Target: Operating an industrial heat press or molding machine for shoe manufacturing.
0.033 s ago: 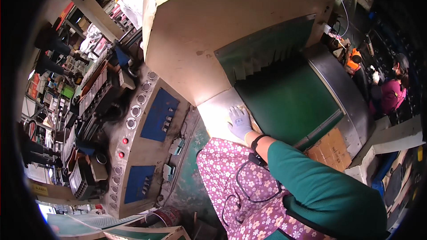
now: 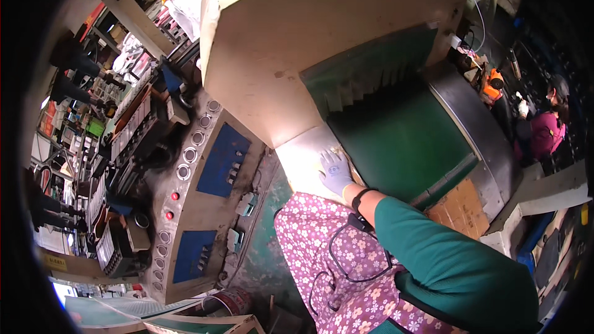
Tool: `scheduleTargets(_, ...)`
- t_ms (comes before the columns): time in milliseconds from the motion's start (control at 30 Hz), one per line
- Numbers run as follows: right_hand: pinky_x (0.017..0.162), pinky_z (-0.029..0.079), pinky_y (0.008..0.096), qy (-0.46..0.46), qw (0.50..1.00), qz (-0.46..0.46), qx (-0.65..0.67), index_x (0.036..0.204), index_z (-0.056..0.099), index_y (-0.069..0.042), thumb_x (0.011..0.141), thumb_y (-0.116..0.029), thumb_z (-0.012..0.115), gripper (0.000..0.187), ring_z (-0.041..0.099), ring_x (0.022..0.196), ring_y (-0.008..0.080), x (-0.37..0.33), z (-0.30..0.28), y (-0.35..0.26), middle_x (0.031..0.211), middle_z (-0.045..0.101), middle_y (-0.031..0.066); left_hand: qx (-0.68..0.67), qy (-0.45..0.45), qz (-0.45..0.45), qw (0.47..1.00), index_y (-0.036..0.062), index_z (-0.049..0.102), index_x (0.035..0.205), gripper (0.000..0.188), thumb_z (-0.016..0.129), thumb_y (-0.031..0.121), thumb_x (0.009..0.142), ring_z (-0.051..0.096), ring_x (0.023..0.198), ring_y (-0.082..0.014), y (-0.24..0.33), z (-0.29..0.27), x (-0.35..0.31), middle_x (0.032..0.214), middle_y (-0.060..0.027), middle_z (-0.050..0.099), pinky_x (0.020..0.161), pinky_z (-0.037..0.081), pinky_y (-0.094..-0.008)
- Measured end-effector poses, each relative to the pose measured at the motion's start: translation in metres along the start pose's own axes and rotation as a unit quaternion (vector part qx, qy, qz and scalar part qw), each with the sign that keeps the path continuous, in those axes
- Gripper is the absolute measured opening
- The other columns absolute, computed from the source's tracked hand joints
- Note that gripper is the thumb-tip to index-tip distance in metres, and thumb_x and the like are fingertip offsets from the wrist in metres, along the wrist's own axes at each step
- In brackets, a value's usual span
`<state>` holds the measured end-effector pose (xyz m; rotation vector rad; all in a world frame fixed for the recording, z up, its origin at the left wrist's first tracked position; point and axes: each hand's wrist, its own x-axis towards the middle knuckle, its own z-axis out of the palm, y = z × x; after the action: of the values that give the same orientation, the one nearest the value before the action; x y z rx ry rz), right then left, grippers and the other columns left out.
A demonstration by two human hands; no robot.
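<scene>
My right hand (image 2: 336, 173), in a pale grey-white work glove, lies palm down with its fingers stretched out. It rests on the bright, pale metal ledge (image 2: 298, 159) at the machine's near side, close to the edge of the green conveyor belt (image 2: 402, 142). No object shows in it; what lies under the palm is hidden. A dark band circles the wrist, and the green sleeve (image 2: 445, 253) reaches in from the lower right. My left hand is not in view.
The beige machine housing (image 2: 266, 55) has a curtained opening (image 2: 371, 68) over the belt. A piece of cardboard (image 2: 461, 209) lies by the belt's near end. To the left stands a control cabinet (image 2: 179, 179) with round gauges and red buttons. A person in pink (image 2: 547, 133) is at the far right.
</scene>
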<state>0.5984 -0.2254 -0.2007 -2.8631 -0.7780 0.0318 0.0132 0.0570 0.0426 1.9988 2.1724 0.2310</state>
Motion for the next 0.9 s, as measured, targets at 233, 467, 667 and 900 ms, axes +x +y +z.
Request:
scheduleTargets(233,0.118,0.025,0.0545,0.040,0.998,-0.041,0.027,0.142,0.056,-0.007,0.091,-0.034,0.057,0.058,0.045,0.141,0.0259,-0.004,-0.010,0.001,0.148,0.054,0.0107,0.164,0.021,-0.282,0.945,0.0070,0.029,0.160,0.099,0.055,0.071,0.089,0.036,0.150,-0.0389,-0.067,0.061,0.104,0.164,-0.0200,0.035,0.120,0.031,-0.0539)
scheduleTargets(467,0.124,0.011,0.0613,0.036,0.999,-0.014,0.012,0.152,0.046,-0.004,0.096,-0.044,0.052,0.069,0.032,0.151,0.0317,0.002,0.017,-0.020,0.160,0.042,0.0135,0.166,0.047,-0.299,0.939,0.0097,0.023,0.163,0.097,0.057,0.065,0.091,0.024,0.156,-0.0344,-0.064,0.073,0.116,0.170,-0.0164,0.024,0.122,0.024,-0.0565)
scheduleTargets(667,0.124,0.009,0.0628,0.083,0.994,0.053,-0.044,0.151,0.046,-0.004,0.096,-0.051,0.050,0.073,0.029,0.152,0.0288,-0.004,0.020,-0.019,0.162,0.037,0.0132,0.083,0.120,-0.045,0.988,-0.0053,0.059,0.134,0.070,0.067,0.051,0.093,0.061,0.117,-0.0459,0.024,-0.001,0.037,0.130,-0.0307,0.062,0.101,0.052,-0.0505)
scheduleTargets(900,0.125,0.007,0.0607,0.077,0.997,0.020,-0.011,0.152,0.045,-0.003,0.095,-0.051,0.050,0.075,0.026,0.153,0.0287,-0.002,0.023,-0.028,0.163,0.036,0.0131,0.093,0.177,-0.040,0.979,-0.0032,0.062,0.130,0.069,0.068,0.052,0.090,0.064,0.110,-0.0464,0.006,-0.008,0.018,0.122,-0.0287,0.066,0.096,0.053,-0.0523)
